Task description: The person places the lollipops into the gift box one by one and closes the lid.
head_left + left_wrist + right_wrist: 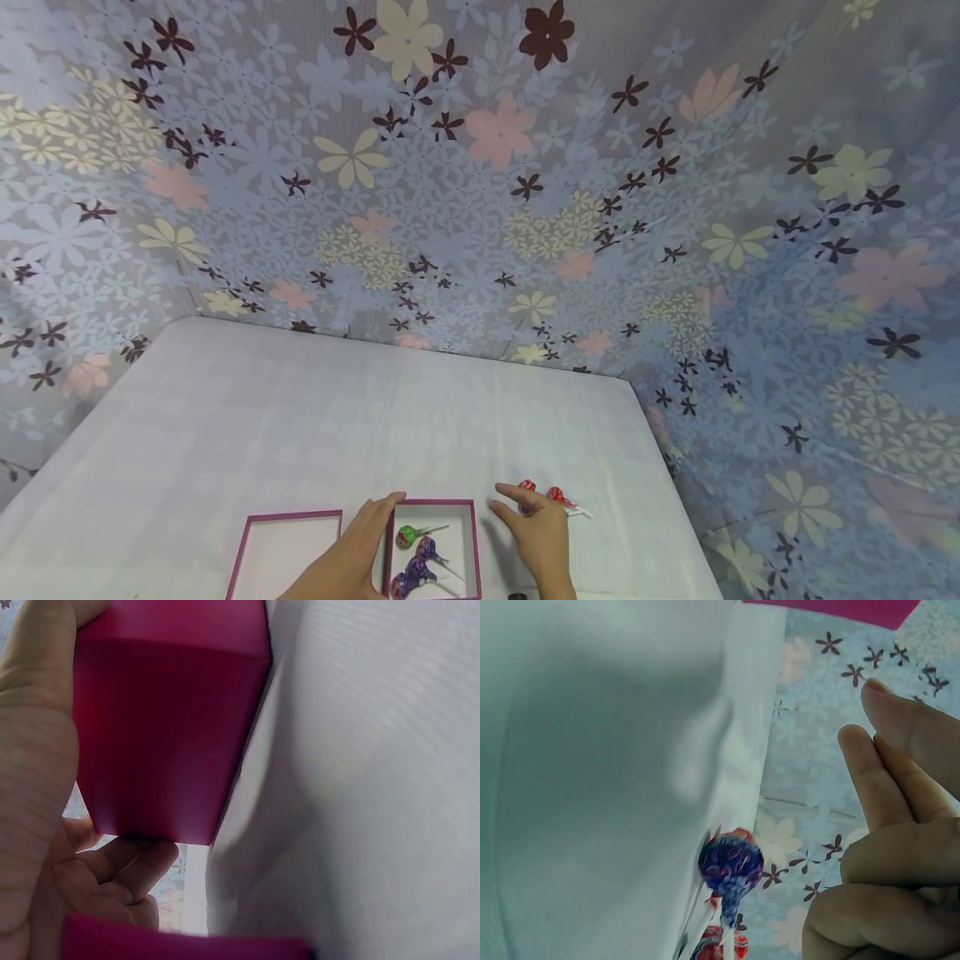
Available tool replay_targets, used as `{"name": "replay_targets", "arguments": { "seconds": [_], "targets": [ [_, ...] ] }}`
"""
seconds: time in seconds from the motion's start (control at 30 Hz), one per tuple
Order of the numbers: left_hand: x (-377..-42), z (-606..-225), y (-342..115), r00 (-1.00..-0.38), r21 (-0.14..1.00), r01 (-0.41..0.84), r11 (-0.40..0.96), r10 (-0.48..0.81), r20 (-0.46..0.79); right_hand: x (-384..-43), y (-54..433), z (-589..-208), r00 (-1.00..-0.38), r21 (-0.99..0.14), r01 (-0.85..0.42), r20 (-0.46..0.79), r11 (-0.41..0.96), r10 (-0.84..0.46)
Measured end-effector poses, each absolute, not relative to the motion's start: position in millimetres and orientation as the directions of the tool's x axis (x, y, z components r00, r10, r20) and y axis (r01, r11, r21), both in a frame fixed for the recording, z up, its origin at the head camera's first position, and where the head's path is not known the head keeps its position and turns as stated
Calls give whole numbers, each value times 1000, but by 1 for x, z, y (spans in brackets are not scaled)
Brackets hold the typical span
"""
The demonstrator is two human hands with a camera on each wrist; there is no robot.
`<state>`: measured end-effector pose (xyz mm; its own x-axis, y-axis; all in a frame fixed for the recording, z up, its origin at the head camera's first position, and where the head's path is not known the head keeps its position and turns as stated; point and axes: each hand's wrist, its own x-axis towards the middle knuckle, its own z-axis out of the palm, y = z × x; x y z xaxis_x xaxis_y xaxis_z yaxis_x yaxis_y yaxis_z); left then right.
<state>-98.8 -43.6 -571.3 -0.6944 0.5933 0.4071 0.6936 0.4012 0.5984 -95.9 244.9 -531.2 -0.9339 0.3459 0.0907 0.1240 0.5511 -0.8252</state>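
My left hand [351, 552] grips the left side of a magenta-edged box [476, 546]. In the left wrist view, its thumb and fingers span the box's magenta wall [165, 742]. Inside lie a green lollipop [406, 537] and several purple-wrapped lollipops [418, 570], their white sticks pointing right. My right hand [538, 533] hovers just right of the box with thumb and forefinger apart, holding nothing. Beyond it are red-wrapped lollipops [556, 494] on the table, partly hidden by the fingers. The right wrist view shows a blue-purple lollipop [731, 862] among them.
A second magenta-edged box section [294, 516] with a white inside stands to the left, partly behind my left arm. A small dark round thing [517, 596] sits at the near edge of view. White cloth covers the table [322, 417]; flowered fabric [465, 208] hangs around it.
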Motion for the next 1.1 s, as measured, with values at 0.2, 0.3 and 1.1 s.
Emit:
{"name": "replay_targets", "arguments": {
  "seconds": [0.2, 0.3, 1.1],
  "targets": [
    [-98, -569, -44, -702, 612, 681, 401, 596, 390, -97, 255, -534, -922, -818, 165, 69, 550, 380],
    [-96, -566, -45, -712, 640, 659, 395, 603, 361, -97, 259, -537, -917, -819, 177, 64, 546, 394],
    [-95, -561, -44, -743, 698, 594, 400, 605, 286, -102, 272, -543, -876, -768, 253, 75, 588, 476]
  ]
}}
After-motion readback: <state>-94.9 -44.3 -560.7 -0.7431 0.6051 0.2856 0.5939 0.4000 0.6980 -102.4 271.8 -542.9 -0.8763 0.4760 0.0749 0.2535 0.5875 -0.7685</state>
